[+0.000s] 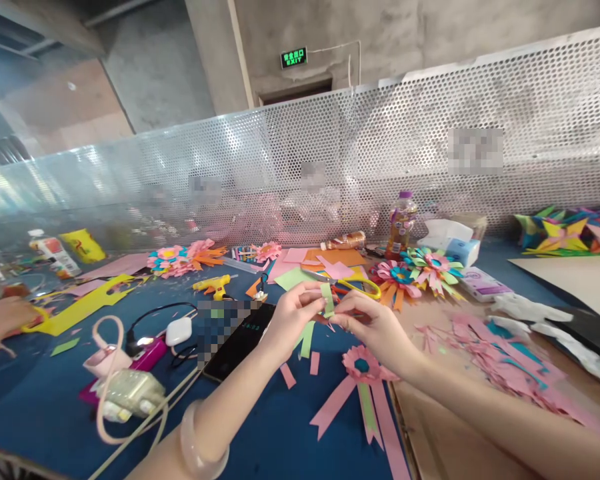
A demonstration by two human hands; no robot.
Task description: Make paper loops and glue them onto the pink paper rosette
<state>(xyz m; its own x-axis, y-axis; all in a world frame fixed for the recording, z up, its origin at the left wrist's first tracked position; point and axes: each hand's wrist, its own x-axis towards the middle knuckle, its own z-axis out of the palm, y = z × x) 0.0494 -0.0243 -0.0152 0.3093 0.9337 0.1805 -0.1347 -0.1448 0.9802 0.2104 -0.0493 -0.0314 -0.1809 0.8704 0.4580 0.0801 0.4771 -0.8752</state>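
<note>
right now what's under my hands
A pink paper rosette with tails and pink paper scraps lie there. The left hand and right hand, pinching a green paper strip, hide the blue table beneath.

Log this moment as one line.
left hand: pinches green strip | right hand: pinches it too | below: pink rosette on table
</note>
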